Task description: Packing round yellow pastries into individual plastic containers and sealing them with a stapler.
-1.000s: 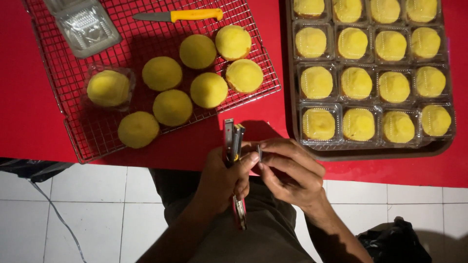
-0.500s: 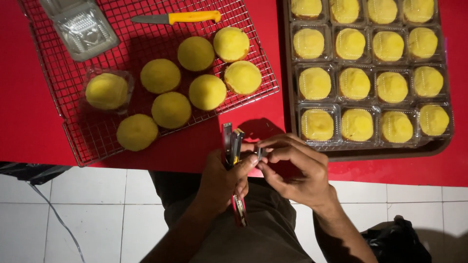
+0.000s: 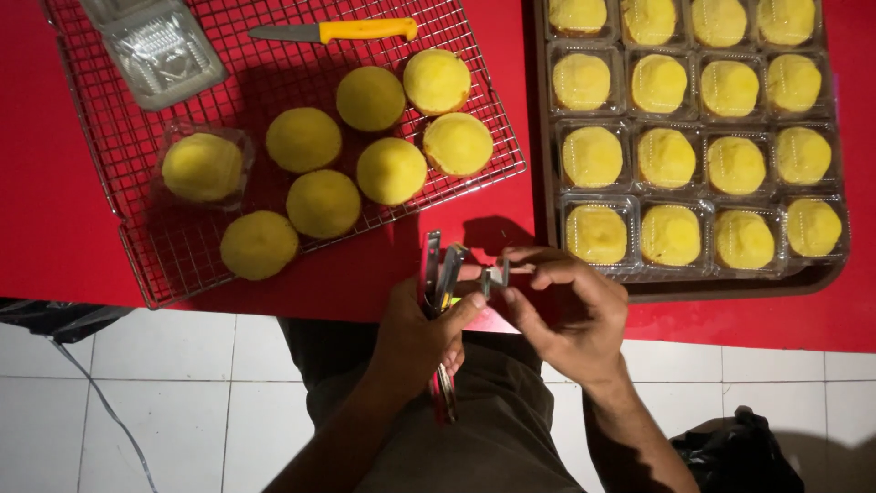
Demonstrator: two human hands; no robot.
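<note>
My left hand [image 3: 415,333] comes up from below with the forearm angled in from the lower left, fingers wrapped round an opened stapler [image 3: 438,274] that stands nearly upright at the near edge of the table [image 3: 55,228]. My right hand [image 3: 570,310] reaches in from the lower right, wrist bent, fingertips drawn together just beside the stapler's top.

The table is red, and below its edge there is pale tiled floor [image 3: 137,402] and my dark trousers. On the left lies a wire cooling rack [image 3: 164,265] carrying round yellow cakes [image 3: 391,171], one of them in a clear plastic wrap, an empty clear plastic box [image 3: 162,46] and a yellow-handled knife [image 3: 333,32]. On the right sits a dark tray [image 3: 730,283] filled with rows of the same cakes, each in a clear box.

The left hand is closed firmly on the stapler. The right hand is narrowed to a pinch on a small metal strip of staples [image 3: 497,272], held against the stapler's open top.
</note>
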